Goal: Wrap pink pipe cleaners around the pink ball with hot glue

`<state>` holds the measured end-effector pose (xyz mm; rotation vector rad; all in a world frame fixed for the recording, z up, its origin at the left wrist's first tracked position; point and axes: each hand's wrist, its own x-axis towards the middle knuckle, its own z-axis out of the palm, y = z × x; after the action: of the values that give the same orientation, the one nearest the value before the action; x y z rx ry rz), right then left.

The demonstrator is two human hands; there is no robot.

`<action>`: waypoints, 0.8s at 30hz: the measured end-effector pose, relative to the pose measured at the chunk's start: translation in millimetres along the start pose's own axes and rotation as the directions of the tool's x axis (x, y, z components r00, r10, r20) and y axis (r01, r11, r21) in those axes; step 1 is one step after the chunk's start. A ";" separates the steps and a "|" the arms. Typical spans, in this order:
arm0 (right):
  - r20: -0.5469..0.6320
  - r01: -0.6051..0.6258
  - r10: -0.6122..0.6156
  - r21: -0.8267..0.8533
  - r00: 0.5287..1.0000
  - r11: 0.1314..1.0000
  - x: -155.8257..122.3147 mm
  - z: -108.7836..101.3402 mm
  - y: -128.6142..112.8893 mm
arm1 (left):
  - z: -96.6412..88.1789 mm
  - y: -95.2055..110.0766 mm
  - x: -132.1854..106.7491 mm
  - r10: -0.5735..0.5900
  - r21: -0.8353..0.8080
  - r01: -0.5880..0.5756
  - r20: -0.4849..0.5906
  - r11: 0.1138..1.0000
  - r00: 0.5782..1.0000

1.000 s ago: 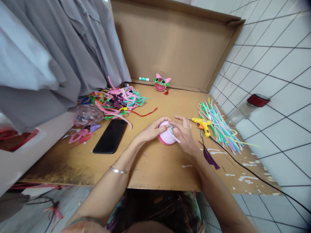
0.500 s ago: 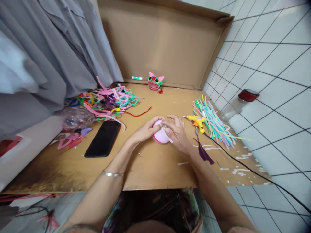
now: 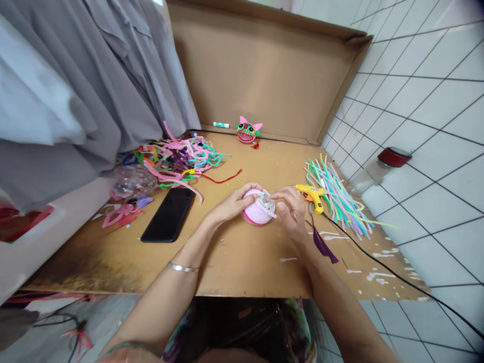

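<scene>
The ball (image 3: 257,213), pink and wound round with ribbed coils, sits at the middle of the frame on the board (image 3: 242,262). It is round, so it shows no clear long axis. Its coiled top faces up and slightly right, and one loose pink end sticks out toward the lower right.

The left hand (image 3: 234,204) cups its left side, fingers curled over the top. The right hand (image 3: 290,216) meets it from the right, thumb and forefinger pressed together at the ball's upper right edge.

- Just right of that hand lies one yellow glue gun (image 3: 312,194), nozzle pointing left, with one black cable (image 3: 397,277) running to the lower right.
- One purple scrap (image 3: 323,244) lies below it.
- Farther right is one fan of straight stems (image 3: 336,194), too many to count, then one jar (image 3: 381,166) with a red lid.
- Left of the hands is one black phone (image 3: 170,214), and above it one tangled pile (image 3: 181,156) of coloured stems.
- At the top centre stand one pink figure (image 3: 248,131) and one marker (image 3: 221,124).
</scene>
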<state>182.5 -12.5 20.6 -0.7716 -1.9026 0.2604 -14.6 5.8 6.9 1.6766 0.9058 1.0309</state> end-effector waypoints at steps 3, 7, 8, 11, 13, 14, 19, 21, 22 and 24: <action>0.057 0.088 -0.085 -0.052 0.995 0.995 0.7 2.5 -3.2 | 0.7 1.0 0.3 0.001 -0.004 -0.001 -0.011 1.000 1.000; 0.091 0.090 -0.079 -0.118 0.993 0.989 0.4 10.5 -1.4 | 0.5 2.1 0.0 -0.014 -0.012 0.014 -0.018 1.000 1.000; 0.088 0.076 -0.066 -0.118 0.994 0.990 0.4 11.9 -0.2 | 0.2 2.1 -0.2 -0.015 -0.011 0.015 -0.018 1.000 1.000; 0.061 0.051 -0.045 -0.086 0.997 0.995 0.5 13.3 3.0 | -0.7 0.9 -0.1 -0.012 -0.014 0.012 -0.010 1.000 1.000; 0.044 0.049 -0.047 -0.064 0.998 0.997 0.8 12.9 4.1 | -1.0 -0.1 0.1 -0.006 -0.021 0.005 -0.007 1.000 1.000; 0.040 0.046 -0.044 -0.058 0.998 0.997 0.9 12.7 4.4 | -1.0 -0.3 0.1 -0.005 -0.025 0.005 -0.007 1.000 1.000; 0.047 -0.037 0.041 -0.069 0.998 0.997 0.8 11.9 4.7 | -0.3 2.7 -1.2 -0.026 -0.046 0.025 -0.005 0.999 1.000; 0.056 -0.058 0.062 -0.077 0.996 0.995 0.7 11.9 4.6 | -0.2 4.0 -1.5 -0.031 -0.048 0.031 -0.003 0.998 1.000; 0.063 -0.060 0.066 -0.080 0.996 0.995 0.7 12.0 4.6 | -0.2 4.2 -1.5 -0.031 -0.050 0.031 -0.002 0.998 1.000; 0.070 -0.055 0.061 -0.083 0.996 0.995 0.7 12.2 4.4 | -0.4 3.6 -1.0 -0.028 -0.054 0.027 -0.002 0.998 1.000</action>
<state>173.3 -6.7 13.4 -0.8831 -1.9707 0.2514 -14.9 4.0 10.2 1.6141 0.8932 1.0311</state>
